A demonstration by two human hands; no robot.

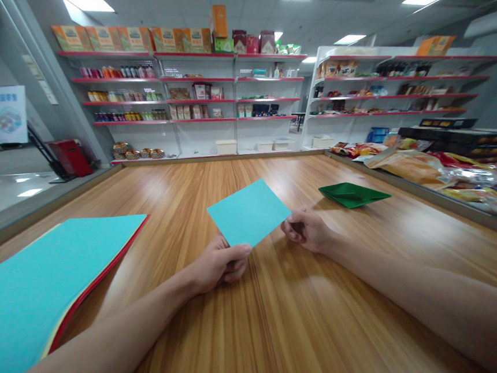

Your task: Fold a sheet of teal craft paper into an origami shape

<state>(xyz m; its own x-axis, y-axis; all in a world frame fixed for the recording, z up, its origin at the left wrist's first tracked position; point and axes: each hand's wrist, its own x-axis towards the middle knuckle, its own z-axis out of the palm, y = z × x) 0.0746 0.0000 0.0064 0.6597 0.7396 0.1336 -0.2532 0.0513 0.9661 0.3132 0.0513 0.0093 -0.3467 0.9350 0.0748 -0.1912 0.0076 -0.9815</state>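
A light blue sheet of paper (247, 211) is held tilted above the wooden table, between both hands. My left hand (221, 262) pinches its near corner, thumb on top and fingers curled beneath. At the right corner, my right hand (308, 231) grips the paper between thumb and fingers. A folded green paper piece (353, 194) rests on the table beyond my right hand. Over at the left lies a stack of coloured sheets (60, 272), light blue on top, with yellow and red edges showing below.
The wooden table (181, 215) has a raised rim. Packaged snacks (425, 171) and dark boxes crowd along its right side. Shelves (198, 104) of bottles and cartons stand behind. A red box (71, 157) and a sign (8, 116) are on the left.
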